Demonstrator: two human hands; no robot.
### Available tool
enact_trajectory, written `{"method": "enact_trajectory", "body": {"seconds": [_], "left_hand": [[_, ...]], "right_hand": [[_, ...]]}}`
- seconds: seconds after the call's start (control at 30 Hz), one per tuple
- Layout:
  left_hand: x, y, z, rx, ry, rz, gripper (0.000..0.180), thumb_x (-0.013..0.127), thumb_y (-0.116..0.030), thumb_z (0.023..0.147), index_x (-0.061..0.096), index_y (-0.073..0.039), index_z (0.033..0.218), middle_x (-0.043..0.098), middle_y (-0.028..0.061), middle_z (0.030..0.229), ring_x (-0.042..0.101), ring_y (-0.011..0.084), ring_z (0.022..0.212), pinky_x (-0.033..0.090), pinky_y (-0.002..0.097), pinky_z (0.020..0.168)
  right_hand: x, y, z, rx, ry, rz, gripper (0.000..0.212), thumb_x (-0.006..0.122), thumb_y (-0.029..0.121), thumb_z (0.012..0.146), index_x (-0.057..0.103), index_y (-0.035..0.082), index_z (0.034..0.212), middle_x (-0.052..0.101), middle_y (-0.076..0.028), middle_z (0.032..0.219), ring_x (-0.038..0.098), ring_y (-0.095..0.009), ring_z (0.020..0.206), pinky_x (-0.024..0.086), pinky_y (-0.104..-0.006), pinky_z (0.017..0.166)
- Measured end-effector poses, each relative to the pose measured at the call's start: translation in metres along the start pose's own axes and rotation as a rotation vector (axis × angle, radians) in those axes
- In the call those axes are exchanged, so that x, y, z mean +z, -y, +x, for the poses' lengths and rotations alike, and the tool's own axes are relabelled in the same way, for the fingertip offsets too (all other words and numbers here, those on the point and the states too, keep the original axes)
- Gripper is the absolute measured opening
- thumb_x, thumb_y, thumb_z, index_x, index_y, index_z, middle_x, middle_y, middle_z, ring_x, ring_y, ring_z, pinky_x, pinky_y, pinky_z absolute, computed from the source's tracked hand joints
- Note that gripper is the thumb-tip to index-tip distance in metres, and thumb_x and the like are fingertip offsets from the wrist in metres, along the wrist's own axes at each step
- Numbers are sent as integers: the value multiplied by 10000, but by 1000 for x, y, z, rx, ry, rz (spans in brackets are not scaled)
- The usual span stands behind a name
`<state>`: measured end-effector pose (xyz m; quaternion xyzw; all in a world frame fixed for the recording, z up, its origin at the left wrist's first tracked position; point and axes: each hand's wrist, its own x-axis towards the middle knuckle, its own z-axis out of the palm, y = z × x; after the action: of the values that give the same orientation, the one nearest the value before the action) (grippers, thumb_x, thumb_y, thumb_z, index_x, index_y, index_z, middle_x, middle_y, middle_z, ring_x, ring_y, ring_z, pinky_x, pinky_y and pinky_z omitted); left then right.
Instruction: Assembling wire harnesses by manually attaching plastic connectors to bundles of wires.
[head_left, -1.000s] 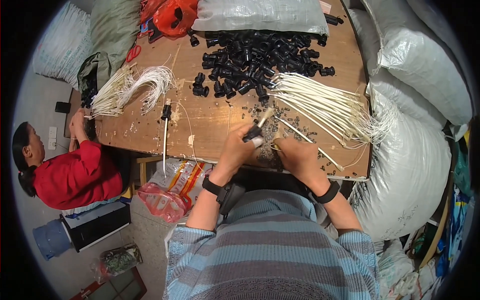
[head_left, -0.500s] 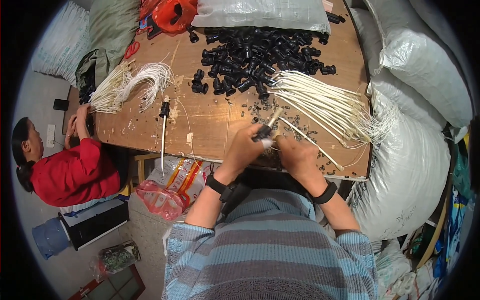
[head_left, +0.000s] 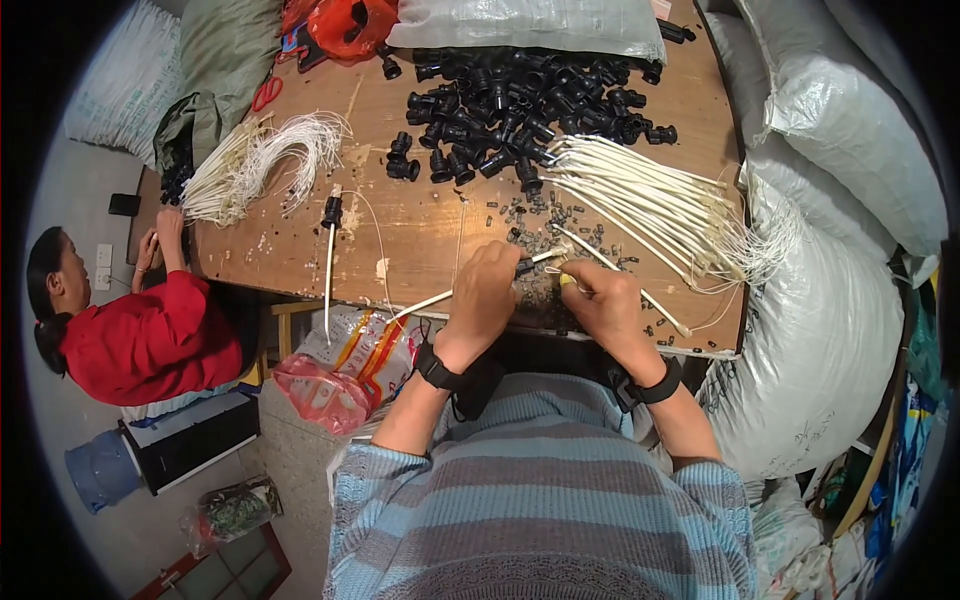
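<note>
My left hand [head_left: 484, 298] is closed round a white sleeved cable [head_left: 428, 301], which sticks out to the left past my knuckles. On the other side of that hand, a dark fitting and the cable's pale end [head_left: 548, 255] show. My right hand [head_left: 606, 300] is closed in a pinch beside this end, thumb against forefinger, at a thin white wire [head_left: 553, 270]. Small black clips [head_left: 588, 238] lie scattered just beyond both hands. Another white cable [head_left: 630, 282] lies slanted past my right hand. The fingertips of my left hand are partly hidden.
Black sockets [head_left: 490, 110] are heaped at the back, below a white sack [head_left: 530, 25]. A bundle of white cables [head_left: 650, 200] lies right, another [head_left: 225, 180] far left. One cable with a socket [head_left: 331, 215] lies apart. A person in red [head_left: 150, 335] sits left; stuffed sacks [head_left: 820, 330] stand right.
My left hand has turned and lowered the cable, so its pale end now points right and its white length shows at left. My right hand has shifted slightly right.
</note>
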<state>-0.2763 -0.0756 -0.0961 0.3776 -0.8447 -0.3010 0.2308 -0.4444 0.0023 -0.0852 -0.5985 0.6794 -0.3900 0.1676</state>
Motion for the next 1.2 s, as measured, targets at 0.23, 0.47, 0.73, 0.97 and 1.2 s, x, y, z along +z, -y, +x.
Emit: {"method": "enact_trajectory", "body": {"seconds": [0.23,0.47,0.73,0.97,1.2], "left_hand": [[2,-9,1,90,7,7,334,516,113,676,571,-25,975,560,163,882,537,364,886,431,428,740],[5,-14,0,102,10,44,331,512,114,688,568,-33,979,578,157,876,550,364,872,444,423,741],[-4,-10,2,-60,40,-364,366,643,56,659,579,-56,1001,620,101,899,586,288,883,454,335,802],[1,-6,3,142,-134,-210,249,669,51,622,610,-60,836,640,61,901,571,264,920,443,337,817],[2,-2,0,-193,-153,-785,244,649,83,623,603,-58,817,635,59,875,584,251,874,471,322,754]], "right_hand": [[3,1,1,12,-6,36,132,681,90,708,681,97,840,579,-131,565,587,-302,504,451,-375,471],[3,3,1,-7,94,58,153,652,80,738,669,87,890,584,-147,617,586,-319,542,451,-390,489],[3,3,-3,-111,227,6,68,587,5,765,551,21,821,588,-183,699,593,-387,648,450,-433,537],[12,6,-4,-137,146,-99,73,548,-15,761,536,36,812,588,-167,719,589,-378,627,456,-423,525],[10,6,-3,-173,39,-47,108,584,16,757,562,68,849,587,-137,711,598,-345,616,456,-408,509]]}}
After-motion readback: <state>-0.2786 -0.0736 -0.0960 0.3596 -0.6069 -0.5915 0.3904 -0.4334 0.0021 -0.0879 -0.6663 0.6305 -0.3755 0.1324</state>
